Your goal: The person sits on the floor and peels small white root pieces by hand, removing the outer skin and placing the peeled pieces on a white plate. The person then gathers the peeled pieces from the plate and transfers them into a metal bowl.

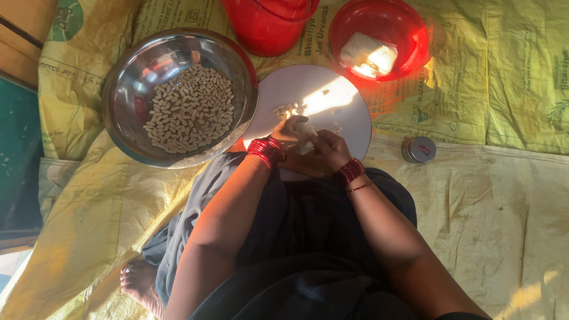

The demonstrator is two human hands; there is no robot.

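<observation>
My left hand (288, 129) and my right hand (329, 150) meet over the near edge of a round white board (338, 121). Together they hold a small pale lump of dough (306, 131), pinched between the fingers. Both wrists wear red bangles. A few small pale shaped pieces (288, 109) lie on the board just beyond my left hand. A steel bowl (127, 89) to the left holds several of the same small pale pieces.
A red bowl (409, 29) at the back right contains a larger pale block of dough (367, 54). A red bucket (267, 26) stands behind the board. A small round tin (418, 149) lies to the right. Yellow printed sacks (504, 195) cover the floor; my bare foot (139, 284) shows lower left.
</observation>
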